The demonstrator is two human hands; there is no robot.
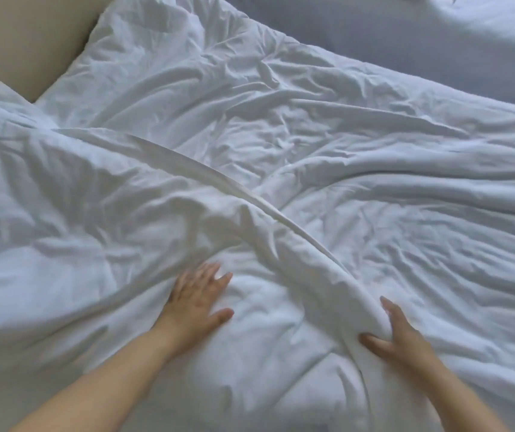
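A crumpled white duvet point(281, 145) covers most of the bed. One folded-over edge point(206, 173) runs as a curved ridge from the upper left down to the lower right. My left hand point(198, 299) lies flat on the duvet with its fingers spread, left of that ridge. My right hand point(398, 333) holds the near end of the ridge, thumb on the left side and fingers on the right side of the fold.
A bare pale blue sheet point(390, 32) shows at the top right of the bed, with more white bedding point(499, 23) in the far corner. A beige wall or floor surface point(16, 42) borders the bed at the upper left.
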